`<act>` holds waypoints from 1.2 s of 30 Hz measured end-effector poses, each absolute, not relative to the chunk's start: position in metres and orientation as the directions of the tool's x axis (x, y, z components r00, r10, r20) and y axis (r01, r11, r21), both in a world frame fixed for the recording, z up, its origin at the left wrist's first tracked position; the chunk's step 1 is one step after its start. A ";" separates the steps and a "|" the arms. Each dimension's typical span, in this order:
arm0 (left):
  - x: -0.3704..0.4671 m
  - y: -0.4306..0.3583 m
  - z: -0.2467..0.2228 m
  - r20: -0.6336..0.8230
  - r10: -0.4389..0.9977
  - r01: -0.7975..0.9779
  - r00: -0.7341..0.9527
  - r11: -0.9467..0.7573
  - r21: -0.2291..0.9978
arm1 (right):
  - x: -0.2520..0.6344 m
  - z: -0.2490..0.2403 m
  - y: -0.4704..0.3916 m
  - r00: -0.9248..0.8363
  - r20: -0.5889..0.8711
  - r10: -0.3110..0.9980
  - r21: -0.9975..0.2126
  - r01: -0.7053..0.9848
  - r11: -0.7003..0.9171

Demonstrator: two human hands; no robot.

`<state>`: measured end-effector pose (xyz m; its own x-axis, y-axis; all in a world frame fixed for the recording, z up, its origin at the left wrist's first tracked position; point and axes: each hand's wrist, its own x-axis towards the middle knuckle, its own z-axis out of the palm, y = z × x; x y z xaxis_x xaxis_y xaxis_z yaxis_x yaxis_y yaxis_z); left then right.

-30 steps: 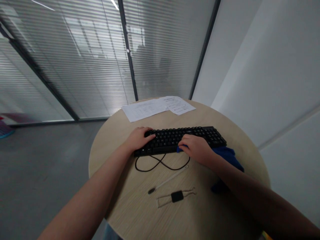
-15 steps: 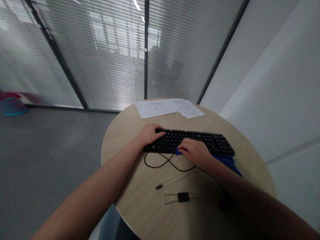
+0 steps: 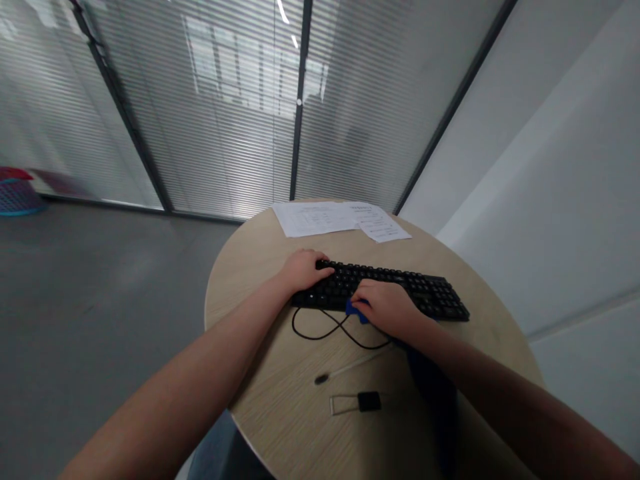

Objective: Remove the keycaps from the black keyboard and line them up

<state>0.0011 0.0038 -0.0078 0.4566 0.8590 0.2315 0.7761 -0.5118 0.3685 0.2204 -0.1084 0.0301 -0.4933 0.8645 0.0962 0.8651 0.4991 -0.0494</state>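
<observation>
A black keyboard point(image 3: 435, 293) lies across the round wooden table. My left hand point(image 3: 303, 269) grips its left end, thumb over the keys and the other fingers at the far edge. Over the keyboard's near edge, my right hand point(image 3: 385, 303) pinches a blue cloth point(image 3: 356, 310) between closed fingers. Most of the cloth is hidden under that hand and forearm, and part of it hangs in shadow below the forearm. The keyboard's black cable point(image 3: 311, 339) loops on the table in front of it.
Printed papers point(image 3: 325, 219) lie at the table's point(image 3: 240, 267) far side. Nearer me are a black binder clip point(image 3: 369, 401) and a thin pale stick with a dark tip point(image 3: 321, 379). A basket point(image 3: 19, 197) stands on the floor at far left, by the blinds.
The blue cloth has shifted from the keyboard's right part towards me, below my right forearm. My right hand has moved only slightly. My left hand stays on the keyboard. The view has tilted a little.
</observation>
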 end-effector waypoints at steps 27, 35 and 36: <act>-0.019 0.019 -0.007 0.186 0.869 0.746 0.458 -0.490 0.452 | 0.180 0.037 -0.094 -0.636 0.187 0.749 -0.175 0.729 0.662; -0.017 0.014 -0.003 0.161 0.881 0.764 0.445 -0.467 0.445 | 0.175 0.046 -0.083 -0.618 -0.010 0.786 -0.098 0.783 0.614; -0.016 0.013 -0.003 0.157 0.883 0.770 0.442 -0.463 0.439 | 0.173 0.046 -0.083 -0.619 -0.011 0.785 -0.103 0.782 0.615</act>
<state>-0.0161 0.0134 -0.0029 0.4420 0.8832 0.1567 0.7698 -0.4632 0.4392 0.1731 -0.0827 0.0463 -0.6188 0.7855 -0.0106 0.7821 0.6147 -0.1027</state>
